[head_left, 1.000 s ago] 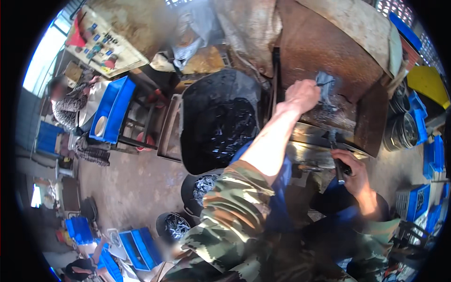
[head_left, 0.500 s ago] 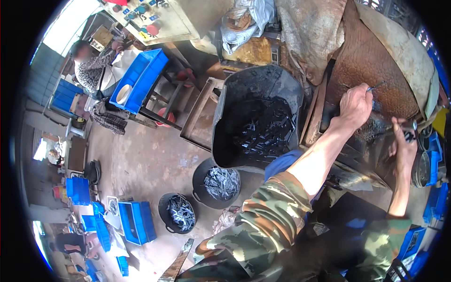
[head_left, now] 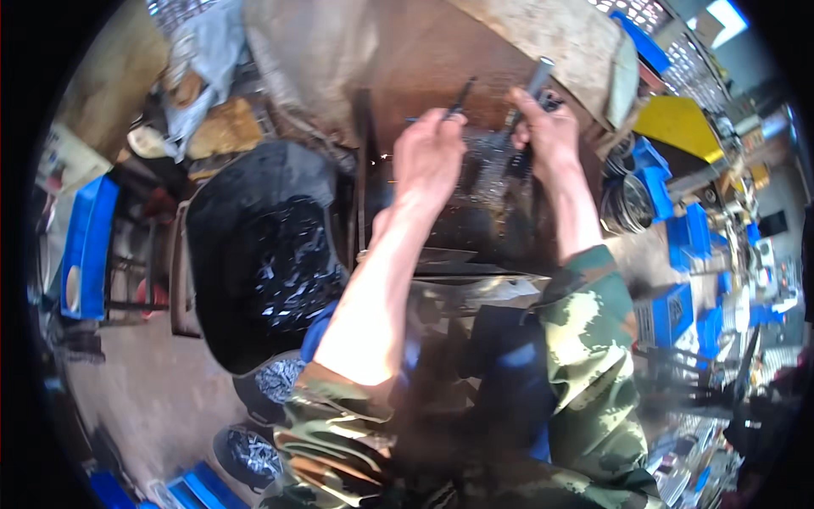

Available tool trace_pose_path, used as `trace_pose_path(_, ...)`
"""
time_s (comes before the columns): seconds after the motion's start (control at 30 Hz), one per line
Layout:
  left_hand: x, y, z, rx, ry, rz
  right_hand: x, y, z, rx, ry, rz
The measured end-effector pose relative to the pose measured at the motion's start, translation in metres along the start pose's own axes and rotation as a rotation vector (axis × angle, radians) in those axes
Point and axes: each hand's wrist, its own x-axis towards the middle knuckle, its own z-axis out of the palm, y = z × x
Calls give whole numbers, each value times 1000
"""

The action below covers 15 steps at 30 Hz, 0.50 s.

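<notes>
My left hand (head_left: 430, 157) is closed around a thin dark rod (head_left: 461, 95) that points up and away. Beside it on the right, my right hand (head_left: 553, 131) grips a flat grey metal bar (head_left: 539, 76); dark pieces show near its fingers, too blurred to name. Both hands are raised over a wet, dark work surface (head_left: 487, 220) in front of a brown sheet (head_left: 441, 51). To the left stands a large black tub (head_left: 216, 212) with many small dark, shiny metal pieces (head_left: 292, 288) in it.
Two black basins (head_left: 242, 399) (head_left: 225, 450) of silvery pieces stand on the floor below the tub. A long blue bin (head_left: 85, 246) is at far left. At right are a yellow panel (head_left: 674, 127), round metal tins (head_left: 629, 204) and blue bins (head_left: 678, 310).
The view has swung right, so the tub and basins sit farther left. My hands are now closer together, and the grey bar shows clearly in my right hand. The left still holds the rod.
</notes>
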Motion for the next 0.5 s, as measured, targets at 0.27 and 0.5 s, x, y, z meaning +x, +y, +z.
trace_pose_path(0.27,-1,10,11,-143,-23,-115,-14,-11,0,218,79,44)
trace_pose_path(0.5,-25,27,35,-502,-133,-308,-64,-41,-21,794,91,230)
